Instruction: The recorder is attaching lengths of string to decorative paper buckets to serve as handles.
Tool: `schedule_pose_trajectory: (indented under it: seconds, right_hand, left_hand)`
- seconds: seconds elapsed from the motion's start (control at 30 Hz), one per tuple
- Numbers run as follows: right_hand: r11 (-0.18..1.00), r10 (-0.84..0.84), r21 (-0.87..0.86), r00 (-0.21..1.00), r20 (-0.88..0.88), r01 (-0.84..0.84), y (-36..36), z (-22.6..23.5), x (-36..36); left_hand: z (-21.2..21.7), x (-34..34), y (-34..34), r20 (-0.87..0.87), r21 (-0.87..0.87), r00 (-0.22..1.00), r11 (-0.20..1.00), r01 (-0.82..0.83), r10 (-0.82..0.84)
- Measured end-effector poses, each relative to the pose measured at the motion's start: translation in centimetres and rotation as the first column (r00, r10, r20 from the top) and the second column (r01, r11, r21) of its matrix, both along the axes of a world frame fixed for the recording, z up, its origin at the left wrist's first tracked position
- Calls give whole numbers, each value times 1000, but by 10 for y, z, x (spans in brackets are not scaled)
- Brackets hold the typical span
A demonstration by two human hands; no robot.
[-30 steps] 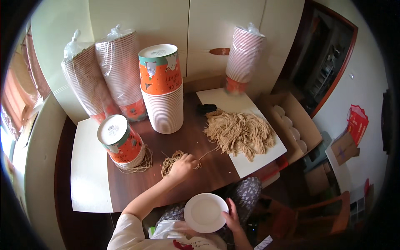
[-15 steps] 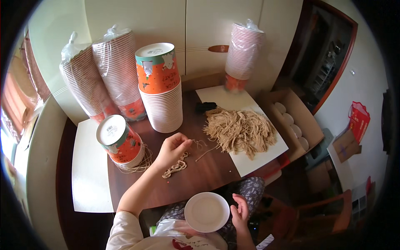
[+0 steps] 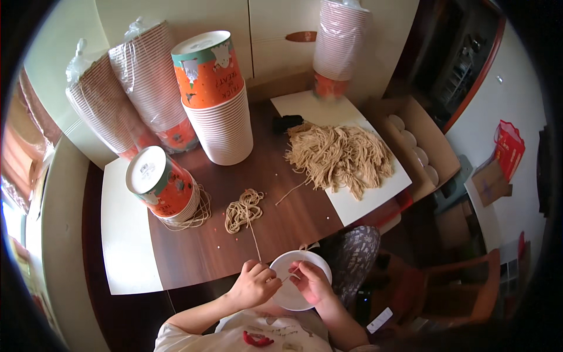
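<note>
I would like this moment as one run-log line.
left hand: holding cord | right hand: at same cord, grip unclear | white bowl: beneath hands | cord bundle: on table

A brown counter with white ends
Beyond the cord coil stand tall cup stacks; left of it, a short cup stack; right of it, a heap of tan strands.

Left arm: bent at the elbow, the bare forearm running from the near left toward the right. Left hand: back uppermost, knuckles raised, fingers curled into a pinch. Right arm: slanting from the near right toward the far left. Right hand: palm facing left, fingers bent. The two hands lie close together, fingertips facing.
</note>
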State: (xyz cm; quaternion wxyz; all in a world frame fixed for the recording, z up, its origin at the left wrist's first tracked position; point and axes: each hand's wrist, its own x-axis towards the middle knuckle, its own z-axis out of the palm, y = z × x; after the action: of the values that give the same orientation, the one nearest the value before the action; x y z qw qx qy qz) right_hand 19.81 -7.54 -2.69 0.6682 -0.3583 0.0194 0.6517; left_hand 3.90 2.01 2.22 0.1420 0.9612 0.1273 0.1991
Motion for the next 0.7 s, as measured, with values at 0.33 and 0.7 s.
schedule_pose_trajectory:
  seconds: [0.33, 0.7]
  right_hand:
    - [981, -190, -20, 980, 63, 191, -15, -3, 6]
    - [940, -340, 73, 931, 135, 332, -20, -4, 23]
  left_hand:
    - [-22, -10, -24, -124, -137, 987, 987, 82, -99]
    - [-30, -8, -31, -196, -267, 930, 929, 255, -311]
